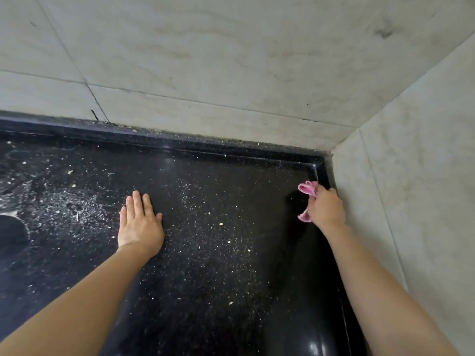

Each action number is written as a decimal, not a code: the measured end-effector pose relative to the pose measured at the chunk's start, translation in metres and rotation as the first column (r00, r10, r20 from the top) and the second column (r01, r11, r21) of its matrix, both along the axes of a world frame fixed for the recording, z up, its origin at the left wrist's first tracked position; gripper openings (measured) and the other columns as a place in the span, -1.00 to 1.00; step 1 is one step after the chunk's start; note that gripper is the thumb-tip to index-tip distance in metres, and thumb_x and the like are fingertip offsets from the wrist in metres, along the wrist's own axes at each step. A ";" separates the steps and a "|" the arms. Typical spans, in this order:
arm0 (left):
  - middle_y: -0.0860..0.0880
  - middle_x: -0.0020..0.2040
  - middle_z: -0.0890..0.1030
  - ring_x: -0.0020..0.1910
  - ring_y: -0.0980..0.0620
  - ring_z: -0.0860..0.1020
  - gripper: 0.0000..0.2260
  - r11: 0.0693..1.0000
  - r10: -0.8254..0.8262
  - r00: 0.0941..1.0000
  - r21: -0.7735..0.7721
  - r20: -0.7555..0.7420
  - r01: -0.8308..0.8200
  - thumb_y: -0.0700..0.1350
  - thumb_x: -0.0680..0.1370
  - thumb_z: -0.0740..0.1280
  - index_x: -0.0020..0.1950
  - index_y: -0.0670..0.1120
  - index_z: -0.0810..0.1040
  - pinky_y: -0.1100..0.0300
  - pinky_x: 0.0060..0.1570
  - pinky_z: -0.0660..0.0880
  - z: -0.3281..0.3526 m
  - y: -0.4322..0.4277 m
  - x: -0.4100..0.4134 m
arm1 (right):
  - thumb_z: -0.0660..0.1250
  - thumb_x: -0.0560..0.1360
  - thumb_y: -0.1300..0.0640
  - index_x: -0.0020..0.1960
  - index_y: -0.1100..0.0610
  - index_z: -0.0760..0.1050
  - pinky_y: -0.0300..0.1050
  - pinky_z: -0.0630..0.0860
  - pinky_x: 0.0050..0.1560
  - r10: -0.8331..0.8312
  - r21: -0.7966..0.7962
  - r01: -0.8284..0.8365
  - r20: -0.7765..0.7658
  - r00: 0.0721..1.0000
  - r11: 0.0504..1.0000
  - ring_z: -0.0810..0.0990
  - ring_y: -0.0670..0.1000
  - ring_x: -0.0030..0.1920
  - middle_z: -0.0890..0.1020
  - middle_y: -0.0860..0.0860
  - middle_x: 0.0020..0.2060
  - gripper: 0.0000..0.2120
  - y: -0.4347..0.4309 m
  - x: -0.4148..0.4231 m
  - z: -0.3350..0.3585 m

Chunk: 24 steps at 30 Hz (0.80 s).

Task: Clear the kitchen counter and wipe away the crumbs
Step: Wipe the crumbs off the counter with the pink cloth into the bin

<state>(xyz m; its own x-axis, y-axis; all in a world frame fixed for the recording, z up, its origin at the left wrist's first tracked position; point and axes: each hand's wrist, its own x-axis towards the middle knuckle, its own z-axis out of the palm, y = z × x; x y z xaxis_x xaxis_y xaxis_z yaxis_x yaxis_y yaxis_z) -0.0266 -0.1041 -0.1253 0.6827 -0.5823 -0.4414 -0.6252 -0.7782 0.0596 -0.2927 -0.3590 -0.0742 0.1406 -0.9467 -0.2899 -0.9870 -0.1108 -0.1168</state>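
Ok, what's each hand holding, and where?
The right hand grips a pink cloth round its middle; the left hand lies flat on the counter, holding nothing.

On the counter [290, 255], near its corner
Left hand [140, 224] lies on crumbs [205, 227]; right hand [326, 209] with cloth [307, 188] is beside the right wall [411, 201].

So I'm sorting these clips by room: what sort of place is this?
Probably a kitchen corner: a black stone counter strewn with crumbs meets pale tiled walls, and the right hand grips a pink cloth near the corner.
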 end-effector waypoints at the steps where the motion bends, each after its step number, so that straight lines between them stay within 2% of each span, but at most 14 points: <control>1: -0.20 0.53 -0.26 0.52 -0.14 -0.23 -0.48 1.000 0.009 1.000 0.001 -0.003 -0.009 0.00 0.64 -0.17 0.51 -0.22 -0.25 0.01 0.49 -0.19 -0.002 -0.001 0.000 | 0.32 0.51 0.19 0.47 0.07 0.22 0.01 0.52 0.04 0.004 0.051 0.002 -0.105 0.994 0.999 0.60 0.18 0.03 0.57 0.18 0.11 -0.43 -0.006 0.002 -0.004; 3: -0.19 0.53 -0.27 0.52 -0.13 -0.24 -0.48 1.000 0.016 1.000 -0.002 -0.006 -0.016 0.00 0.64 -0.17 0.51 -0.21 -0.26 0.02 0.49 -0.20 -0.005 -0.001 0.002 | 0.42 0.43 0.23 0.49 0.06 0.13 0.02 0.51 0.00 -0.024 0.074 0.032 -0.108 0.994 0.997 0.59 0.21 0.06 0.59 0.20 0.08 -0.27 0.001 0.013 -0.016; 5: -0.18 0.53 -0.28 0.52 -0.13 -0.24 -0.48 1.000 0.024 1.000 -0.009 -0.016 -0.024 -0.01 0.64 -0.17 0.51 -0.21 -0.26 0.02 0.49 -0.20 -0.006 -0.002 0.002 | 0.36 0.45 0.24 0.48 0.05 0.13 0.02 0.49 -0.03 0.009 0.016 -0.009 -0.007 1.000 1.000 0.59 0.24 0.03 0.57 0.21 0.07 -0.31 0.025 0.030 -0.026; 9: -0.19 0.53 -0.27 0.52 -0.13 -0.24 -0.49 1.000 0.027 0.999 -0.014 -0.028 -0.027 -0.02 0.65 -0.17 0.51 -0.21 -0.26 0.03 0.49 -0.20 -0.003 -0.001 0.000 | 0.29 0.48 0.23 0.51 -0.03 0.06 0.03 0.50 -0.04 0.360 0.039 -0.361 0.042 0.932 0.932 0.61 0.20 -0.05 0.52 0.14 0.02 -0.31 0.094 0.058 -0.038; 11: -0.19 0.53 -0.27 0.52 -0.13 -0.24 -0.49 1.000 0.024 0.999 -0.012 -0.030 -0.024 -0.01 0.65 -0.18 0.51 -0.21 -0.27 0.03 0.49 -0.20 -0.002 0.000 -0.001 | 0.28 0.51 0.23 0.51 -0.11 0.08 0.02 0.53 -0.08 0.476 0.115 -0.497 0.168 0.863 0.860 0.61 0.12 -0.11 0.53 0.10 -0.03 -0.32 0.117 0.064 -0.039; 13: -0.19 0.53 -0.27 0.52 -0.12 -0.24 -0.49 1.000 0.017 1.000 -0.008 -0.022 -0.018 -0.01 0.64 -0.19 0.50 -0.21 -0.28 0.03 0.49 -0.19 -0.001 0.000 -0.001 | 0.24 0.55 0.21 0.49 -0.16 0.15 -0.04 0.55 -0.11 0.444 0.169 -0.519 0.343 0.828 0.838 0.58 0.02 -0.12 0.56 0.05 -0.01 -0.40 0.116 0.065 -0.032; 16: -0.19 0.53 -0.27 0.52 -0.13 -0.24 -0.48 1.000 0.017 1.000 -0.022 -0.012 -0.017 0.00 0.64 -0.19 0.50 -0.21 -0.28 0.03 0.49 -0.19 -0.002 -0.001 0.000 | 0.20 0.58 0.14 0.45 -0.14 0.27 -0.07 0.56 -0.23 0.261 0.038 -0.312 0.457 0.850 0.949 0.61 -0.02 -0.23 0.66 0.03 -0.05 -0.53 0.069 0.062 -0.015; 17: -0.19 0.53 -0.27 0.52 -0.13 -0.24 -0.48 1.000 0.008 1.000 -0.029 -0.007 -0.008 0.00 0.64 -0.20 0.50 -0.21 -0.28 0.03 0.49 -0.19 -0.002 -0.002 0.000 | 0.19 0.59 0.12 0.45 -0.09 0.28 -0.11 0.53 -0.31 0.202 -0.015 -0.216 0.430 0.880 0.976 0.59 -0.05 -0.31 0.67 0.04 -0.09 -0.56 0.046 0.055 -0.009; 19: -0.19 0.52 -0.28 0.52 -0.13 -0.24 -0.48 0.999 0.003 1.000 -0.037 0.005 -0.003 0.01 0.64 -0.20 0.50 -0.21 -0.29 0.03 0.49 -0.19 -0.007 0.001 0.002 | 0.19 0.60 0.12 0.46 0.02 0.27 -0.16 0.45 -0.37 0.081 -0.051 -0.070 0.276 0.958 0.996 0.56 -0.05 -0.38 0.67 0.05 -0.18 -0.56 -0.003 0.047 -0.002; 20: -0.19 0.53 -0.27 0.52 -0.13 -0.24 -0.48 0.999 0.000 1.000 -0.042 0.013 0.001 0.01 0.63 -0.20 0.50 -0.20 -0.29 0.04 0.48 -0.19 -0.009 0.002 0.002 | 0.25 0.57 0.15 0.46 0.07 0.26 -0.13 0.49 -0.31 0.024 -0.036 -0.018 0.170 0.985 0.999 0.60 0.01 -0.32 0.67 0.07 -0.19 -0.52 -0.024 0.042 0.000; 22: -0.19 0.53 -0.27 0.52 -0.13 -0.24 -0.47 0.998 0.002 1.000 -0.056 0.028 0.000 0.01 0.63 -0.20 0.50 -0.20 -0.29 0.04 0.48 -0.19 -0.014 0.004 0.002 | 0.39 0.45 0.24 0.46 0.14 0.24 -0.01 0.56 -0.03 -0.027 0.016 0.028 -0.037 0.999 0.999 0.65 0.15 -0.03 0.66 0.16 -0.02 -0.37 -0.051 0.038 -0.003; 23: -0.19 0.53 -0.28 0.52 -0.13 -0.24 -0.47 0.998 0.015 0.999 -0.061 0.037 -0.013 0.02 0.63 -0.21 0.50 -0.19 -0.30 0.04 0.48 -0.19 -0.021 0.004 0.005 | 0.44 0.40 0.27 0.45 0.18 0.24 0.01 0.54 0.07 -0.017 0.028 0.020 -0.105 0.994 0.999 0.61 0.19 0.09 0.63 0.19 0.09 -0.32 -0.062 0.047 -0.012; 24: -0.19 0.52 -0.29 0.51 -0.13 -0.25 -0.47 0.998 0.013 0.999 -0.063 0.045 -0.010 0.02 0.62 -0.21 0.49 -0.19 -0.33 0.04 0.48 -0.19 -0.022 0.004 0.005 | 0.46 0.37 0.29 0.43 0.20 0.26 0.02 0.51 0.11 -0.040 0.025 0.043 -0.104 0.994 0.999 0.56 0.21 0.16 0.59 0.20 0.16 -0.30 -0.064 0.049 -0.019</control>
